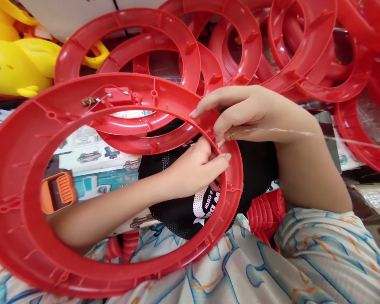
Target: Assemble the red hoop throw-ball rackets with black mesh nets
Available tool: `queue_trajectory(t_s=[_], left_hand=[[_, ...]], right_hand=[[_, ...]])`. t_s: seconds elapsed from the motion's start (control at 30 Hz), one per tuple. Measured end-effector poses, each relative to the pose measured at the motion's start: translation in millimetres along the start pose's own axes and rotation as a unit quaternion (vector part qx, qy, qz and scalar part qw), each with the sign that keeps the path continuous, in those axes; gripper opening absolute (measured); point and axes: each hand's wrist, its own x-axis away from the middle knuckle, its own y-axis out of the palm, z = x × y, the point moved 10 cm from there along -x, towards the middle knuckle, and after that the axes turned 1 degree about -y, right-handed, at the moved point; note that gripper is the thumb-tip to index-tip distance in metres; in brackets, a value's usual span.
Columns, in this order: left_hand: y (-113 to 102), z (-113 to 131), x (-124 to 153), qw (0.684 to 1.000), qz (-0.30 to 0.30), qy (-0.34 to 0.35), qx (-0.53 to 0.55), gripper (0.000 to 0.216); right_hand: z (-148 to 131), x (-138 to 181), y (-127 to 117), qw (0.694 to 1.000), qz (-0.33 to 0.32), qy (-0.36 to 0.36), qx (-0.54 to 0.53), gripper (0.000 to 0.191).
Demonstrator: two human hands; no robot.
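A large red plastic ring, ribbed and hollow on its upturned side, is tilted in front of me. My left hand reaches through its opening and grips the right part of the rim, thumb on top. Just above, my right hand has its fingertips bunched at the same rim, the index finger stretched along it. A thin pale thread runs from those fingertips across the wrist to the right edge. On the ring's far side sits a small red block with a thin wire and a brownish coil.
Several more red rings are piled behind and to the right. A yellow toy with an eye lies at the upper left. Beneath are printed boxes, an orange plastic part, a black printed cloth and red ribbed pieces.
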Motion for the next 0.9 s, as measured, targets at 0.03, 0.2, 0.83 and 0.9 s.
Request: queue_trajectory(t_s=[0.03,0.2,0.83,0.9], left_hand=[[0,1,0,1.000,0.001,0.003,-0.004,0.014],[-4,2,2,0.999,0.023,0.020,-0.019,0.011],[2,8,4,0.980,-0.061,0.096,0.162,0.028],[4,2,6,0.971,-0.074,0.085,0.212,0.033]], right_hand=[[-1,1,0,1.000,-0.001,0.001,0.012,0.020],[-10,4,-3,0.998,0.012,-0.016,0.062,0.033],[-4,5,-3,0.999,0.035,-0.003,-0.035,0.015],[0,4,-3,0.998,0.037,0.009,-0.045,0.012]])
